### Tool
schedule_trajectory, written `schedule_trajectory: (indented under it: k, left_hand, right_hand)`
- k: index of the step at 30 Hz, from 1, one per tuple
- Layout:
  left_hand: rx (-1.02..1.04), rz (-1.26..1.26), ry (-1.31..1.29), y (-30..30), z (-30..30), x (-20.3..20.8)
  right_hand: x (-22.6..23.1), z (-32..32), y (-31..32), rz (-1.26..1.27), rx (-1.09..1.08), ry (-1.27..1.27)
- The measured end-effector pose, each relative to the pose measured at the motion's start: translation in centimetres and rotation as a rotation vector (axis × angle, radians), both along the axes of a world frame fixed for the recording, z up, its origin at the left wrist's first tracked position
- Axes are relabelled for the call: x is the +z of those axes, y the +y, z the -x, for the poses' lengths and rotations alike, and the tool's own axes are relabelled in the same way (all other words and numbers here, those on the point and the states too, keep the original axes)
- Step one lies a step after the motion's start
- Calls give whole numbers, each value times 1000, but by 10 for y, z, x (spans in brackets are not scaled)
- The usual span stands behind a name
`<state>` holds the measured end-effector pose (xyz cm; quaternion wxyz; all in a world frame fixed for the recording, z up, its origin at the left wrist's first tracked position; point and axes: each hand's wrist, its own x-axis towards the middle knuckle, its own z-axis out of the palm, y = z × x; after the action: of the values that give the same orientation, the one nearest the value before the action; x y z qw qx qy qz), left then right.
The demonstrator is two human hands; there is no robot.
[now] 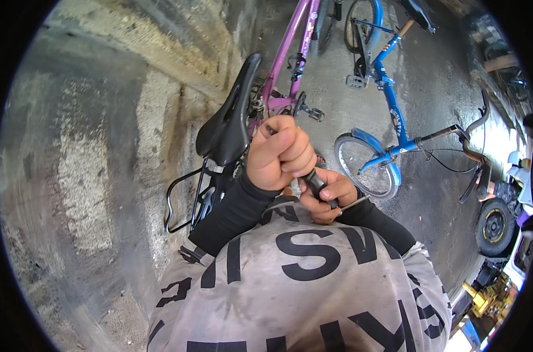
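My left hand [278, 154] is closed in a fist around the upper part of a black, rod-like grip [315, 183]. My right hand [328, 196] pinches the lower end of the same black grip, close against my chest. Both hands touch each other. A thin grey metal piece [356, 203] sticks out to the right under my right hand. Just left of my hands is the black saddle [228, 120] of a purple bicycle [290, 64]. What the grip is attached to is hidden by my hands.
A rough concrete wall [96, 152] fills the left side. A black rear rack [187, 199] hangs below the saddle. A blue bicycle [390, 100] lies on the wet floor to the right, with a small yellow-rimmed wheel [494, 226] beyond it.
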<state>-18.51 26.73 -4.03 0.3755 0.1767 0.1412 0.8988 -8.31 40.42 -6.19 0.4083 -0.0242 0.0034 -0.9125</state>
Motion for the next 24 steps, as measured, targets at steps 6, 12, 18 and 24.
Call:
schedule_trajectory:
  k: [6,12,18,24]
  left_hand:
    - [35,810,202,54,-15,-50]
    - [-24,1284,671,68,-15,-130]
    - [-44,1116,-48,105,21,-184]
    - [56,1156,-97,124,42,-237]
  right_hand:
    - [-15,-4,52,-430,-317,-131]
    - [-66,28,123,-919,-597,-79]
    - [-134,111,163,-1332,-559,-294]
    - [-236,152,173,-1552,-121,-404]
